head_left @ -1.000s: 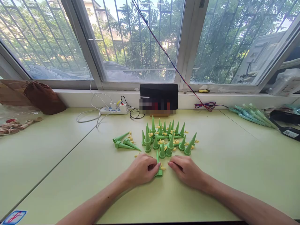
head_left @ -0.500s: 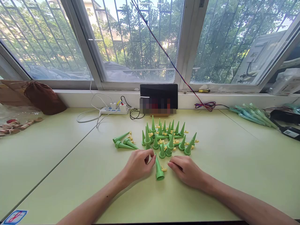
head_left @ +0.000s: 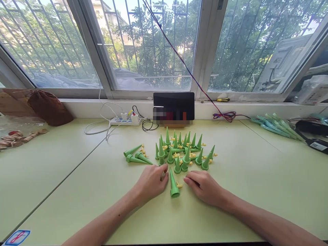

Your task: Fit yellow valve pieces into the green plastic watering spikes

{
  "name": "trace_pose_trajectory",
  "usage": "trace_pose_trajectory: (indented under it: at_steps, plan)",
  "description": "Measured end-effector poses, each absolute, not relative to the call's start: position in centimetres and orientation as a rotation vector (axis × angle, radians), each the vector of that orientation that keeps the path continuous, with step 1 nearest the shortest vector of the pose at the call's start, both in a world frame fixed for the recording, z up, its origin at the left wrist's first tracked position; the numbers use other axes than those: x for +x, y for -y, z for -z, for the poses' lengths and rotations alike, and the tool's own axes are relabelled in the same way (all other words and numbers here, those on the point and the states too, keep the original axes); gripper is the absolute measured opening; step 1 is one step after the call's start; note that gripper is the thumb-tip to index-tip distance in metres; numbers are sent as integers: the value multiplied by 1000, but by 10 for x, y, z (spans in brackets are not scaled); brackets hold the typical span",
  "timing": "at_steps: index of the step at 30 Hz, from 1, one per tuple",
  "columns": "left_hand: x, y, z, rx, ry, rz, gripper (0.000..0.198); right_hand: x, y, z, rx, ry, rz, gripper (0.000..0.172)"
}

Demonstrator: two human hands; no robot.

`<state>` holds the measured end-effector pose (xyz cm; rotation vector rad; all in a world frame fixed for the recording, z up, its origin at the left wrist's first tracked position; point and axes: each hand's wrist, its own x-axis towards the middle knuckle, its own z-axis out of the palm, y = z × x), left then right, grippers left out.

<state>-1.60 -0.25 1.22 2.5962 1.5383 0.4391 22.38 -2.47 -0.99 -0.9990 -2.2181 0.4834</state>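
Note:
A green plastic plant-watering spike (head_left: pixel 174 186) lies on the table between my hands, its pointed tip facing away and its wide collar toward me. A small yellow valve (head_left: pixel 179 186) sticks out at its right side. My left hand (head_left: pixel 152 180) rests just left of the spike's tip, fingers loosely curled, with a gap between thumb and forefinger and nothing seen in it. My right hand (head_left: pixel 205 187) rests right of the valve, fingers curled together, apart from it. Beyond my hands, several similar spikes (head_left: pixel 186 155) stand or lie in a cluster with yellow valves.
Several more spikes (head_left: pixel 133 159) lie left of the cluster. Behind stand a dark screen (head_left: pixel 174 102) and a power strip (head_left: pixel 125 121) with cables. A brown pouch (head_left: pixel 50 107) sits at the far left. Greenish plastic bags (head_left: pixel 278 126) and a black headset (head_left: pixel 314 136) lie right.
My left hand has drawn slightly left from the spike's tip, and its thumb and forefinger have parted. My right hand and the spike have stayed put.

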Motion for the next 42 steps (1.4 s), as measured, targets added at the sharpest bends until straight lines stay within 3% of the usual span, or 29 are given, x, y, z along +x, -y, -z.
trace_pose_trajectory:
  at_steps: [11,18,24,42]
  plan:
    - [-13,4,-15,2691,-1462,-425,25,224,24,9,-991,2216,-448,46]
    - [-18,1,-12,2490,-1430,-694,22,225,25,9,-974,2205,-431,49]
    - [-15,-1,-11,2395,-1259,-936,20,225,25,9,-963,2172,-458,40]
    - [-13,8,-9,2608,-760,-1083,27,221,30,6,-953,2086,-468,14]
